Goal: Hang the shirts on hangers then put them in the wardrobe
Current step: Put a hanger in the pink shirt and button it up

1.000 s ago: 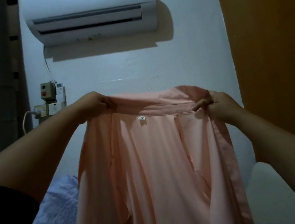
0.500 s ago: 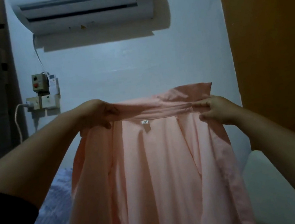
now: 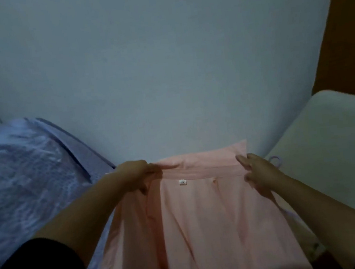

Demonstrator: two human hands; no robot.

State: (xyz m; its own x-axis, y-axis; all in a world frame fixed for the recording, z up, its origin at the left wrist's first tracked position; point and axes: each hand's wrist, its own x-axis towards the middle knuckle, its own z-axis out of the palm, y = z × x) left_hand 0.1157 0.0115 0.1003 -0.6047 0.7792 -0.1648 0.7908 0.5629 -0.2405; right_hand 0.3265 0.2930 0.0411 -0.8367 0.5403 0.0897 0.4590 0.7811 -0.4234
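Note:
A pink shirt (image 3: 204,219) is spread out in front of me, collar at the far end, a small white label under the collar. My left hand (image 3: 134,175) grips the left end of the collar, and the right end is held by my right hand (image 3: 258,173), fingers on the cloth. A purple hanger hook (image 3: 275,159) pokes out just behind my right hand; the rest of the hanger is hidden. Along the right edge stands the brown wardrobe (image 3: 344,38).
A light blue shirt (image 3: 22,178) lies bunched on the left, its folded edge reaching toward my left hand. A white surface (image 3: 328,143) sits on the right below the wardrobe. A pale wall (image 3: 153,70) fills the background.
The shirt came down from chest height in front of the wall to low in front of me. My view tilted down; the air conditioner and sockets left the frame. Both hands kept hold of the collar.

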